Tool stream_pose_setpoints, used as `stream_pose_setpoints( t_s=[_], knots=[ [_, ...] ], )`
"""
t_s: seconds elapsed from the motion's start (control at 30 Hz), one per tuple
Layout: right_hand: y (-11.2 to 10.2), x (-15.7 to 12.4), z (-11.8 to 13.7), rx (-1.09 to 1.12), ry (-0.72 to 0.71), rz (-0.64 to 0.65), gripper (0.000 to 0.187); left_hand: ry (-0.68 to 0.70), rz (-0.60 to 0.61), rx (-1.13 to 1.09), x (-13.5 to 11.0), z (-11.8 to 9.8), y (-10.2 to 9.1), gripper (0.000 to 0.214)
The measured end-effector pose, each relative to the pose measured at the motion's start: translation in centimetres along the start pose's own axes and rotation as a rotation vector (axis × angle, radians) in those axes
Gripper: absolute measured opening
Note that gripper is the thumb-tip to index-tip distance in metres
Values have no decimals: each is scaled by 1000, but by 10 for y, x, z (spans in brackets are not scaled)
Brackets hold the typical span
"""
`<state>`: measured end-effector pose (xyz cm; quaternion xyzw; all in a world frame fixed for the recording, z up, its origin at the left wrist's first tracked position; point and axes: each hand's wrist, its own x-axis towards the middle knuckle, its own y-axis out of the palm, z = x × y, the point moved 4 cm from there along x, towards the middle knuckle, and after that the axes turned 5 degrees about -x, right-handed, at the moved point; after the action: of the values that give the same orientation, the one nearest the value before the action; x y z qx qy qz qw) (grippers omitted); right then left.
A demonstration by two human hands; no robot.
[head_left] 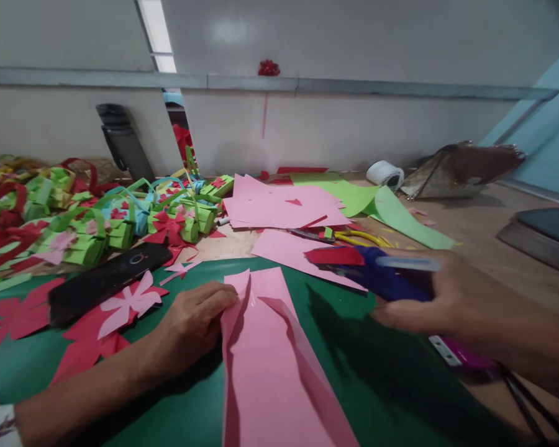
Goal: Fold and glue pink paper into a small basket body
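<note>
Pink paper sheet [270, 372], long sides folded inward, extending over a green surface [181, 410] at near centre. Left hand [193, 323]: fingers clamped on its far left corner. Right hand [451, 304]: fingers closed around a blurred blue-and-red hand tool [395, 285], right of the sheet. Left: black smartphone [107, 282], pink paper flower [130, 301]. Far left: green paper baskets [186, 217] on the bench [470, 217].

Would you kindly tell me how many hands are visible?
2: the left hand holds the left edge of the folded pink paper; the right hand grips the blue glue gun. No others show.
</note>
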<state>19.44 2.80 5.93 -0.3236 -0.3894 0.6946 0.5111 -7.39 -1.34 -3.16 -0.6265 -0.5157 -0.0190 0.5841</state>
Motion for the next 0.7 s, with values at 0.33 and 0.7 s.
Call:
stream_pose_setpoints(
  t_s=[0.33,0.7],
  knots=[
    [48,19,38,381,-11,405,15,-23,-35,30,8,-11,-8,13],
    [66,28,47,418,-87,404,12,-25,0,40,3,-9,-3,14]
  ],
)
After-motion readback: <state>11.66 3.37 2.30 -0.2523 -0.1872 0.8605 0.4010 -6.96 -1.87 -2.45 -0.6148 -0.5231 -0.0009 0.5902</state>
